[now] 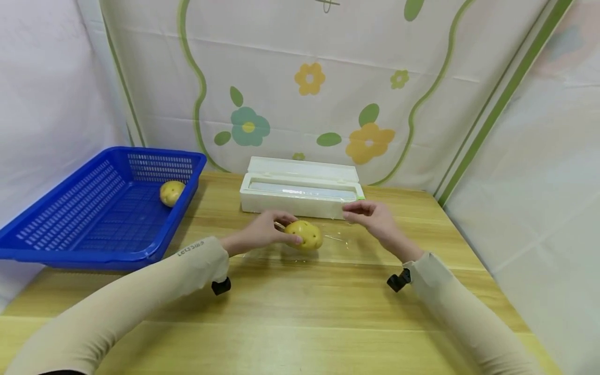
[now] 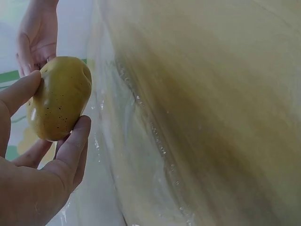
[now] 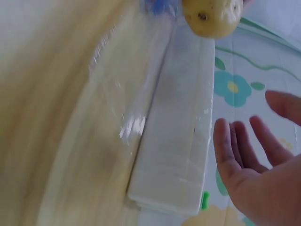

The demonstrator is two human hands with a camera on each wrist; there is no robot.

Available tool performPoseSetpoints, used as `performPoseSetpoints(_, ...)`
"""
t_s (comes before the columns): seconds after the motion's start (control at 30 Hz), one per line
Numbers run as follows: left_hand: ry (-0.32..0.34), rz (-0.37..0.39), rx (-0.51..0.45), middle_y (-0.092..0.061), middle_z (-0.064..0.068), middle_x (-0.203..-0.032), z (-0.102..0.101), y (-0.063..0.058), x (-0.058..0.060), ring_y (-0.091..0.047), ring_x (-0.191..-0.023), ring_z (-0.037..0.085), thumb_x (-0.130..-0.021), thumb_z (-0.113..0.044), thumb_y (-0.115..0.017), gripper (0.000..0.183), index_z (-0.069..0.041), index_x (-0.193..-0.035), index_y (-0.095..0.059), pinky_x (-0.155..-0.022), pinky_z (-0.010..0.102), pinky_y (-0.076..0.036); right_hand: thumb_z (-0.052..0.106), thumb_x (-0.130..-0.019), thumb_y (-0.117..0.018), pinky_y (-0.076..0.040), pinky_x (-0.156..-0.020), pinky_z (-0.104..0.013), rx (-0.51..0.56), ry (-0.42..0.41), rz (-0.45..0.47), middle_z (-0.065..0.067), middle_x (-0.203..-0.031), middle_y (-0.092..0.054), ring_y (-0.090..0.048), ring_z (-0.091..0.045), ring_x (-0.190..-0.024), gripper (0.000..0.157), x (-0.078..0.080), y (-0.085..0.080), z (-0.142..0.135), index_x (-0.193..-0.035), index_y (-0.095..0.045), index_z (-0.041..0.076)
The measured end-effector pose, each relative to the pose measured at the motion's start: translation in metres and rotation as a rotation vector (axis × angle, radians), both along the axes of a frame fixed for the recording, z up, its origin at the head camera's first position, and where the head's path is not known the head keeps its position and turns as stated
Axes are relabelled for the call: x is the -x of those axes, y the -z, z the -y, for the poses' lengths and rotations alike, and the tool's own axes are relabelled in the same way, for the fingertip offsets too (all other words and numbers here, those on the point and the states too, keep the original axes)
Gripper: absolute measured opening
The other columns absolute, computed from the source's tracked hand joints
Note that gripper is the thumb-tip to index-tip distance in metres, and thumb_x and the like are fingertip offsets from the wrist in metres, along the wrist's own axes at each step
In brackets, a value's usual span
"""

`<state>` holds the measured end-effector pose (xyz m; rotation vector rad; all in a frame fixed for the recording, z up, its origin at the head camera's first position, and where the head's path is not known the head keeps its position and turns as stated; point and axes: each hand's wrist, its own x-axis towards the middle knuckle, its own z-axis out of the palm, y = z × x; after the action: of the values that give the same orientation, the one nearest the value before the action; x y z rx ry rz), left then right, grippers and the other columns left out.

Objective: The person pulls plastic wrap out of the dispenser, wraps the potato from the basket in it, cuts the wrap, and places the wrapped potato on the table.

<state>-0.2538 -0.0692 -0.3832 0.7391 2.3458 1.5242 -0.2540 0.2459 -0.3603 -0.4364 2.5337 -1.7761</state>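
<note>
A yellow potato [image 1: 304, 235] with small dark eyes is gripped by my left hand [image 1: 269, 232], thumb on one side and fingers on the other in the left wrist view. Below it, a sheet of clear cling film [image 1: 335, 245] spreads over the table in front of the white cling film box [image 1: 300, 205]. My right hand [image 1: 372, 219] is by the box's right front corner. In the right wrist view its fingers [image 3: 230, 141] are loosely bent and apart from the thumb, with nothing between them. The box's lid [image 1: 302, 169] stands raised, with the film roll [image 1: 300, 190] showing inside.
On the left, a blue plastic basket [image 1: 154, 250] holds another potato [image 1: 172, 193] against its right wall. The wooden table [image 1: 290, 323] ends at a flowered cloth [image 1: 290, 114] behind the box. White cloth walls stand on both sides.
</note>
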Motion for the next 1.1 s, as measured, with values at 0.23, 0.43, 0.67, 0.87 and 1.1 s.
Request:
performPoseSetpoints(0.23, -0.026, -0.005, 0.034, -0.063, 0.001, -0.111, -0.005, 0.008, -0.003, -0.059, -0.104, 0.023, -0.074, -0.035, -0.088, 0.059, -0.010, -0.123, -0.067, -0.081, 0.032, -0.054, 0.023, -0.086, -0.079, -0.052, -0.087, -0.038, 0.001, -0.133, 0.044, -0.011, -0.113, -0.068, -0.063, -0.027, -0.103, 0.033, -0.010, 0.010, 0.013, -0.113, -0.071, 0.005)
performPoseSetpoints(0.43, -0.027, 0.002, 0.054, -0.065, -0.001, -0.111, -0.011, 0.015, -0.005, -0.060, -0.101, 0.021, -0.074, -0.038, -0.088, 0.064, -0.008, -0.126, -0.065, -0.080, 0.032, -0.053, 0.026, -0.086, -0.078, -0.052, -0.087, -0.035, -0.088, -0.170, 0.066, -0.017, -0.119, -0.065, -0.063, -0.026, -0.105, 0.035, -0.014, 0.017, 0.016, -0.116, -0.071, 0.007)
performPoseSetpoints(0.67, -0.021, 0.004, 0.056, -0.066, -0.002, -0.109, -0.012, 0.017, -0.006, -0.062, -0.099, 0.021, -0.075, -0.036, -0.087, 0.059, -0.009, -0.124, -0.066, -0.080, 0.033, -0.053, 0.022, -0.086, -0.079, -0.053, -0.085, -0.037, -0.138, -0.222, 0.043, -0.021, -0.122, -0.063, -0.061, -0.032, -0.108, 0.036, -0.017, 0.018, 0.021, -0.117, -0.070, 0.006)
performPoseSetpoints(0.87, 0.016, -0.012, 0.065, -0.069, -0.002, -0.104, -0.012, 0.017, -0.006, -0.062, -0.095, 0.019, -0.078, -0.033, -0.085, 0.047, -0.009, -0.116, -0.071, -0.079, 0.033, -0.052, 0.021, -0.086, -0.079, -0.053, -0.083, -0.035, -0.169, -0.250, 0.049, -0.020, -0.121, -0.063, -0.062, -0.026, -0.107, 0.035, -0.018, 0.018, 0.028, -0.116, -0.070, 0.007)
performPoseSetpoints(1.1, 0.093, -0.051, 0.117, -0.070, -0.003, -0.093, -0.005, 0.019, -0.003, -0.064, -0.081, 0.017, -0.085, -0.038, -0.079, 0.036, -0.013, -0.110, -0.073, -0.069, 0.033, -0.052, 0.014, -0.086, -0.079, -0.053, -0.085, -0.034, -0.153, -0.268, 0.036, -0.024, -0.122, -0.061, -0.060, -0.032, -0.109, 0.035, -0.019, 0.020, 0.031, -0.118, -0.068, 0.003)
